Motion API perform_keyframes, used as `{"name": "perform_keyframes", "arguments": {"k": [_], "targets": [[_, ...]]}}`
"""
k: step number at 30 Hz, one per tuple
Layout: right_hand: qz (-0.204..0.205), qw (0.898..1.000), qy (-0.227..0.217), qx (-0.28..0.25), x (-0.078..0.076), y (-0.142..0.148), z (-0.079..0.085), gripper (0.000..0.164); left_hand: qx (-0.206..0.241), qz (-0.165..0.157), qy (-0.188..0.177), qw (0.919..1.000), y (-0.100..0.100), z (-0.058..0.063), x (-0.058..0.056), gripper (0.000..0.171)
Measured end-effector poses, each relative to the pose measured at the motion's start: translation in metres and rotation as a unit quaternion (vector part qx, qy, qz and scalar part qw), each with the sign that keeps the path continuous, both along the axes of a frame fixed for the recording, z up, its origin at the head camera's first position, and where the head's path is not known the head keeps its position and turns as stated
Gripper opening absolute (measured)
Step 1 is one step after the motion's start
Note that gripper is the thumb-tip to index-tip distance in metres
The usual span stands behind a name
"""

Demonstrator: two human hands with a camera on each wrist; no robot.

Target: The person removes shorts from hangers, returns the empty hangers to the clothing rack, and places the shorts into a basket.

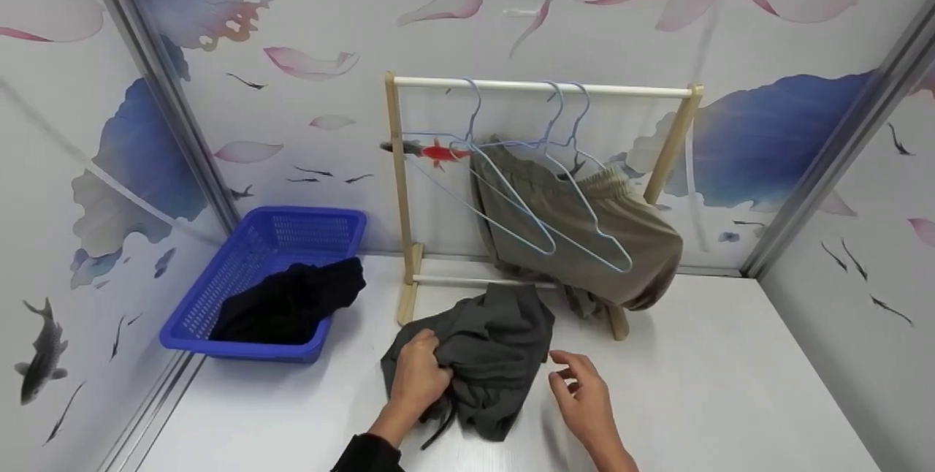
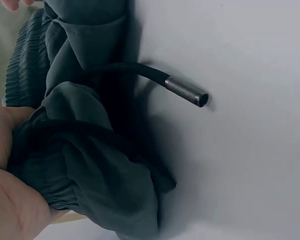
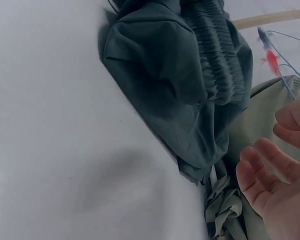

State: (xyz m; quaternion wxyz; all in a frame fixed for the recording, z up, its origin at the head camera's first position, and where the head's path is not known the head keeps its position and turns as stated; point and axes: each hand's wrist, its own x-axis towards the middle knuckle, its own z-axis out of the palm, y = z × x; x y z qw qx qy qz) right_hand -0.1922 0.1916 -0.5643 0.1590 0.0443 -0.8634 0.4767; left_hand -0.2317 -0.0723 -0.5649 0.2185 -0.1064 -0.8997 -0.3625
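Grey garment fwd of desk's back edge: L hand grips waistband; R hand, empty, shd pinch opp. side.

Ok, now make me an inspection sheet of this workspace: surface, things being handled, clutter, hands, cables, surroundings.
Surface: white table.
Things being handled: dark grey garment, crumpled on the table, with gathered waistband and drawstring.
Clutter: blue basket at left, black cloth in it hanging over the right rim.
Left hand: grips the dark grey garment.
Right hand: close to that garment's right edge, holding nothing.
Cables: nothing seen.
Surroundings: clothes rack bearing three hangers; brown garment behind hanger wires; walls printed with flowers and fish.
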Motion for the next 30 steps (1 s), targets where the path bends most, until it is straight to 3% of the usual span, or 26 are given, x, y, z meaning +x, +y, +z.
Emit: {"name": "perform_keyframes", "arguments": {"k": [4, 16, 24, 30], "targets": [[0.004, 1.000, -0.003, 0.005, 0.000, -0.004, -0.001, 0.028, 0.018, 0.019, 0.012, 0.9996, -0.007, 0.005, 0.004, 0.025], [0.021, 1.000, 0.006, 0.010, 0.000, -0.013, -0.007, 0.028, 0.094, 0.022, 0.056, 0.9937, -0.027, 0.016, 0.009, 0.030], [0.028, 0.999, 0.013, 0.013, 0.001, -0.018, -0.009, 0.027, 0.123, 0.027, 0.056, 0.9904, -0.040, 0.022, 0.012, 0.029], [0.030, 0.999, 0.002, 0.018, -0.003, -0.022, -0.010, 0.027, 0.132, 0.035, 0.084, 0.9871, -0.048, 0.027, 0.013, 0.029]]}}
